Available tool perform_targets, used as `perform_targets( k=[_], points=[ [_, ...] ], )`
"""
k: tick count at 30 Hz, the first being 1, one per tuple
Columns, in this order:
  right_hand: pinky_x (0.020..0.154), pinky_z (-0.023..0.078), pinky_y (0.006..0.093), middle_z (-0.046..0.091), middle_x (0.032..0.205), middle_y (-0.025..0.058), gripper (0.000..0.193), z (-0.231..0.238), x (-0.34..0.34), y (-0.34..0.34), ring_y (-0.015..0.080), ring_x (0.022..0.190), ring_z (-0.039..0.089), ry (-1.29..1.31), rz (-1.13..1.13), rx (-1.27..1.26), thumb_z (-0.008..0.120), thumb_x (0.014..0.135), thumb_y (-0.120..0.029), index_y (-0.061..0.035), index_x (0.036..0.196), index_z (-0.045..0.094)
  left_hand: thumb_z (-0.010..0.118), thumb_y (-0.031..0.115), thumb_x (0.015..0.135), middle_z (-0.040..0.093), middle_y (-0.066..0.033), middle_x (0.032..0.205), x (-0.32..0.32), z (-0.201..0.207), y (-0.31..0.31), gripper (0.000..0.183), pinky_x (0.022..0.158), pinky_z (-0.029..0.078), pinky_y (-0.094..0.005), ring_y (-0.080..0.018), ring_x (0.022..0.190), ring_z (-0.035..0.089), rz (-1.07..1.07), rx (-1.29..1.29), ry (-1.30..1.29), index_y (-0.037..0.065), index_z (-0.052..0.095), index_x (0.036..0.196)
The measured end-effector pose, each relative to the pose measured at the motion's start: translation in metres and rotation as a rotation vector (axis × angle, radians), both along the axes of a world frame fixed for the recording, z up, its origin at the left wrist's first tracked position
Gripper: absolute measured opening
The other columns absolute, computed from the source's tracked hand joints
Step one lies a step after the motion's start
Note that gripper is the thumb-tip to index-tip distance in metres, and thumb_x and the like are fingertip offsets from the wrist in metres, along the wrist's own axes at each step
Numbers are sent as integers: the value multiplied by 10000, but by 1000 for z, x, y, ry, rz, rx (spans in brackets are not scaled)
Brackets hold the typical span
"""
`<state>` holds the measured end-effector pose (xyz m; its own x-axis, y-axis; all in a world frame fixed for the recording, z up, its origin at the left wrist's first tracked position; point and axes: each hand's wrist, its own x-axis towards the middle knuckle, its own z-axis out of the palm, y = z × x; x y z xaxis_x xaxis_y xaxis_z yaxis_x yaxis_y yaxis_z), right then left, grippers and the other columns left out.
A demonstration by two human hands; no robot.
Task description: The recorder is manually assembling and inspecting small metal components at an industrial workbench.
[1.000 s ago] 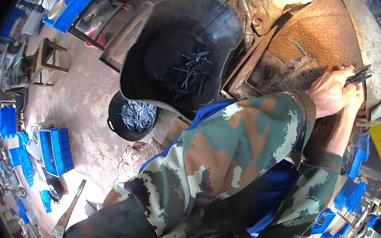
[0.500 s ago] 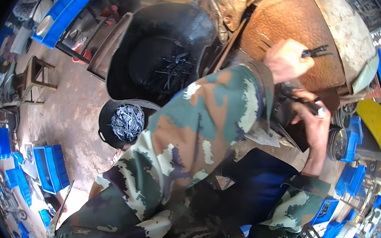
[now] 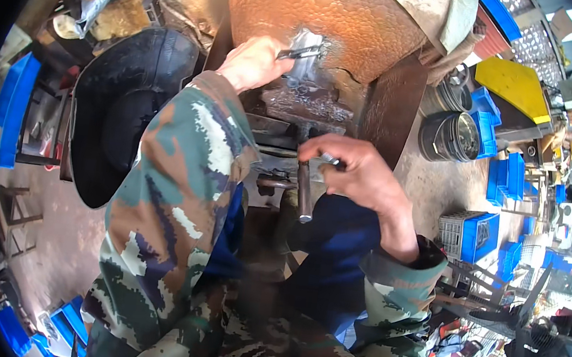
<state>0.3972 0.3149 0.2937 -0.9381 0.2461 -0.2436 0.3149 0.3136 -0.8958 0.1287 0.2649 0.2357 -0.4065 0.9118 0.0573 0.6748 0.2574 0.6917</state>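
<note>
My left hand (image 3: 257, 64) is closed around slim dark metal pieces (image 3: 302, 53), whose ends stick out past the fingers in front of a dented brown metal guard. I cannot make out how many there are. My right hand (image 3: 365, 175) is curled lower down, over the front of a dark machine with a worn metal block (image 3: 305, 104). Between its thumb and fingers sits a small dark metal piece (image 3: 332, 160) with a bright end. Its index fingertip is beside a metal rod handle (image 3: 305, 193) that slopes down toward me; whether they touch cannot be told.
The brown guard (image 3: 320, 6) rises behind the machine. A large black tub (image 3: 110, 84) stands at left, with a blue bin (image 3: 11, 112) beyond it. Dark round buckets (image 3: 449, 136), blue trays (image 3: 483, 136) and a yellow panel (image 3: 513, 88) are at right.
The view has swung right, so the machine now sits near the middle. My hands have drawn apart, the right now by the rod handle. The small black pail of metal strips has left the view.
</note>
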Motion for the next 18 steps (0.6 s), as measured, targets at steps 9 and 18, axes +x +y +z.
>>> perform_targets(
  k=[9,18],
  points=[
    [557,537,261,703,989,81,222,-8,-26,34,107,581,610,106,-550,25,595,943,-93,16,1127,655,672,197,896,652,-166,782,-21,-35,9,212,762,470,-378,-266,776,615,-198,-101,-110,23,703,1012],
    [512,556,266,660,936,78,227,-14,-50,51,87,634,561,412,-772,-318,583,982,-138,12,1145,636,628,214,938,686,5,783,12,10,12,199,617,420,-256,-75,664,521,-154,220,-602,48,728,982]
  ],
)
